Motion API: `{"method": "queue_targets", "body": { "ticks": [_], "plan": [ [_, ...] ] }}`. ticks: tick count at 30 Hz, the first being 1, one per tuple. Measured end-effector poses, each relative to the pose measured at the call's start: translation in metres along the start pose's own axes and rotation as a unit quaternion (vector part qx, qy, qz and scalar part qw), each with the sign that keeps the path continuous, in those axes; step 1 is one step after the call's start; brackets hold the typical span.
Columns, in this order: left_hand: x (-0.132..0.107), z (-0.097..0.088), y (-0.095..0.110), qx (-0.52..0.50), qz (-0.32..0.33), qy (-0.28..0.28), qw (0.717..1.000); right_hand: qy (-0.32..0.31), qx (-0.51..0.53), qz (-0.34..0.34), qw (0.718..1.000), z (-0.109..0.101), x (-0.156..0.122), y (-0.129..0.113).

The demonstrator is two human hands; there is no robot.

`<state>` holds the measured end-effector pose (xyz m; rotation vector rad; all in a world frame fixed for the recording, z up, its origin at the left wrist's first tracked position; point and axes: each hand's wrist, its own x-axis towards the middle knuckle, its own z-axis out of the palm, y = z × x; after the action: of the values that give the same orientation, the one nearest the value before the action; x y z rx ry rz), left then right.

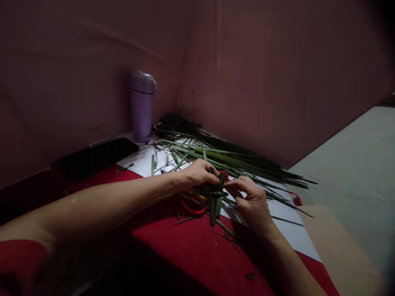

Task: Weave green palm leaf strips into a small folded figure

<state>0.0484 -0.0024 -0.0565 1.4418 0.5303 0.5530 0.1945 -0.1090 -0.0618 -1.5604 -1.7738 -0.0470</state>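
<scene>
My left hand point(200, 172) is closed, pinching a folded piece of long green leaf strips point(217, 197) between thumb and fingers. The strips cross each other and their ends hang down. From the other side my right hand point(251, 201) is closed too, thumb and forefinger pinched at the right edge of the same piece. Its fingertips are small and dim in the picture. Just below my left wrist lie scissors with red handles point(193, 207), partly hidden by the hand and the leaves.
Long green leaves point(234, 158) lie across a white sheet point(296, 230) on a red cloth point(173, 250). A purple tumbler point(142, 111) and a dark phone point(101, 154) stand and lie at the back left. Pinkish walls point(262, 74) enclose the far side. Leaf scraps are scattered about.
</scene>
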Motion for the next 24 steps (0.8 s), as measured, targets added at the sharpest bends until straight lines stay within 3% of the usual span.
{"method": "queue_targets", "body": {
  "ticks": [16,24],
  "plan": [
    [0.0013,-0.0040,0.0003,0.001,-0.008,-0.032,0.999,-0.012,0.059,0.014,0.998,-0.0003,0.0009,-0.0001],
    [-0.0009,-0.0027,0.0045,-0.009,-0.017,-0.001,1.000,-0.008,-0.005,0.000,1.000,-0.0019,0.0007,-0.0014]
  ]
}}
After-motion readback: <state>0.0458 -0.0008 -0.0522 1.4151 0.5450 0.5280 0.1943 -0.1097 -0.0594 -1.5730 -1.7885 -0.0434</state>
